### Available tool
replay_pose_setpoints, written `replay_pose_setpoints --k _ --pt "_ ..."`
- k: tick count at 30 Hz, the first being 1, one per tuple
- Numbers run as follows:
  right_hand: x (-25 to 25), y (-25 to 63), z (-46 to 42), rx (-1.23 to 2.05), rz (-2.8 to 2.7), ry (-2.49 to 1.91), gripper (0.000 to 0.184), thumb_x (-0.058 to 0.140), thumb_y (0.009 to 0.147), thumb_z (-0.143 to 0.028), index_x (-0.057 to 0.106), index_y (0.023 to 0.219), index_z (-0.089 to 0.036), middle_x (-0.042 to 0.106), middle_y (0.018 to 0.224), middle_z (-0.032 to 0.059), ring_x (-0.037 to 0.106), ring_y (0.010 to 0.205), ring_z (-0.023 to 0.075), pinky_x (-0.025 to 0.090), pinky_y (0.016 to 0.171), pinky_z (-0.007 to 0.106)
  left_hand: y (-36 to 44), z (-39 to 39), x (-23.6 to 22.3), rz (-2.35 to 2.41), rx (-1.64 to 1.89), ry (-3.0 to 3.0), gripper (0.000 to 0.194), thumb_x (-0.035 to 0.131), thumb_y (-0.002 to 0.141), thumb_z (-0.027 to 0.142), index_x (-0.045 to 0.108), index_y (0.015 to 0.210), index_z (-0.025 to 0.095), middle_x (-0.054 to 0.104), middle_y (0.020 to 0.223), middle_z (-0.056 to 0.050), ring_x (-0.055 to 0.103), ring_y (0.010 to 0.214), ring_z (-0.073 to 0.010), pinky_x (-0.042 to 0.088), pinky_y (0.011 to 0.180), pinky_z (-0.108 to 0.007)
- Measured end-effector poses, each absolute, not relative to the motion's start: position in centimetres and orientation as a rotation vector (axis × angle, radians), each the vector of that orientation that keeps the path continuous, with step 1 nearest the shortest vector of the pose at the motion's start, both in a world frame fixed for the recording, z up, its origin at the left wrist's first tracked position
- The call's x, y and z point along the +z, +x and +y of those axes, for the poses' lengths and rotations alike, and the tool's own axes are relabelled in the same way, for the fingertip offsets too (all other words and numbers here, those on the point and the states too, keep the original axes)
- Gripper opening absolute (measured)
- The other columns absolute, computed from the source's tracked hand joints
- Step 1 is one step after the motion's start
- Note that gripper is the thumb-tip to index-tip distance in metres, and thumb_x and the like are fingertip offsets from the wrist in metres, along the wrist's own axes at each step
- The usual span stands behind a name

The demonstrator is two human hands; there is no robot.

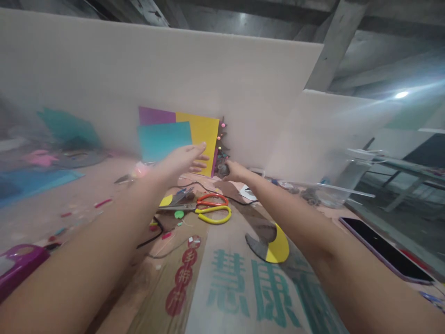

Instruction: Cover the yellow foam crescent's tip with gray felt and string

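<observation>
Straight ahead by the white wall, my right hand [237,171] is closed at the dark base of a small decorated tree [222,139] with pink and yellow balls on it. To its left my left hand [190,157] hovers with fingers spread and nothing in it, in front of sheets of yellow card [203,132], blue card [163,139] and purple card [156,113] leaning on the wall. Nearer to me lie scissors [212,208] with one red and one yellow handle. A curved grey and yellow cut-out [278,246] rests on the printed cardboard [229,287] between my arms.
A phone [385,250] lies at the right edge, with a clear plastic container [337,185] behind it. At the left are a purple object [22,264], a blue sheet [38,183] and a pink star shape [40,158]. Scraps and a dark cord lie scattered about.
</observation>
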State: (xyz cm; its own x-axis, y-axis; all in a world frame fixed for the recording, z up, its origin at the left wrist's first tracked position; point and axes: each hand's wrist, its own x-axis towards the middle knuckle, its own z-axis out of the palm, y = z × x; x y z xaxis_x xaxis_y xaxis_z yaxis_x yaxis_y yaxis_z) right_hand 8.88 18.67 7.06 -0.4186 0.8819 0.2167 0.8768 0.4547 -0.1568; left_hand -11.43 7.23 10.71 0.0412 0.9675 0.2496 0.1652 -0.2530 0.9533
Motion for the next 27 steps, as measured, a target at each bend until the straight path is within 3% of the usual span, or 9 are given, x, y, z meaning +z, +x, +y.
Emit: replay_pose_setpoints --k 2,8,13,16,21,24,27 --pt "5.5 8.0 19.5 -0.003 -2.414 -1.56 0.035 0.058 0.093 -0.033 0.056 0.123 -0.017 0.059 0.123 0.0095 0.061 0.103 0.022 0.053 0.086 0.043 -11.6 6.9 11.0 1.161 1.303 1.548 0.054 0.055 0.084 0.06 0.056 0.114 0.015 0.063 0.124 -0.017 0.067 0.096 -0.0216 0.054 0.081 -0.033" --pt "3.4 8.6 20.2 -0.089 -2.337 -1.631 0.035 0.058 0.093 -0.033 0.056 0.123 -0.015 0.059 0.122 0.0099 0.062 0.103 0.022 0.053 0.086 0.043 -11.3 6.6 11.4 1.187 1.168 1.686 0.049 0.056 0.083 0.059 0.061 0.108 0.017 0.066 0.121 -0.013 0.067 0.096 -0.0231 0.053 0.081 -0.034" --pt "6.5 11.1 18.5 -0.139 -2.351 -1.52 0.062 0.069 0.083 -0.025 0.042 0.137 -0.01 0.058 0.127 0.0213 0.058 0.111 0.0294 0.049 0.09 0.04 -10.5 5.8 11.9 1.25 1.078 1.857 0.048 0.056 0.083 0.055 0.063 0.112 0.017 0.069 0.115 -0.011 0.067 0.092 -0.0215 0.051 0.079 -0.032" --pt "8.0 13.9 14.7 -0.155 -2.361 -1.425 0.049 0.059 0.089 -0.026 0.046 0.135 -0.017 0.06 0.129 0.0144 0.06 0.11 0.0261 0.048 0.088 0.036 -9.7 4.9 12.2 1.312 1.01 1.99 0.045 0.056 0.083 0.053 0.066 0.11 0.019 0.072 0.108 -0.008 0.066 0.09 -0.0224 0.05 0.077 -0.032" --pt "7.5 20.3 5.6 -0.218 -2.422 -1.318 0.027 0.05 0.092 -0.033 0.061 0.115 -0.025 0.07 0.108 0.0062 0.066 0.091 0.0233 0.05 0.075 0.035 -7.7 3.8 11.5 1.479 0.817 2.216 0.04 0.054 0.082 0.051 0.07 0.106 0.023 0.072 0.11 -0.006 0.066 0.093 -0.025 0.047 0.075 -0.029" --pt "6.6 23.3 1.4 -0.17 -2.438 -1.339 0.027 0.049 0.091 -0.032 0.062 0.113 -0.023 0.071 0.103 0.0069 0.067 0.089 0.0237 0.051 0.073 0.036 -6.1 3.3 10.1 1.511 0.668 2.379 0.038 0.05 0.084 0.049 0.069 0.109 0.026 0.073 0.109 -0.005 0.066 0.09 -0.025 0.045 0.072 -0.029" --pt "5.6 24.9 -0.7 -0.125 -2.419 -1.37 0.025 0.048 0.091 -0.032 0.063 0.108 -0.022 0.072 0.103 0.0081 0.067 0.088 0.0239 0.052 0.074 0.037 -4.1 2.3 8.0 1.507 0.457 2.564 0.029 0.05 0.084 0.042 0.072 0.09 0.024 0.075 0.093 -0.007 0.066 0.081 -0.0255 0.042 0.068 -0.03"
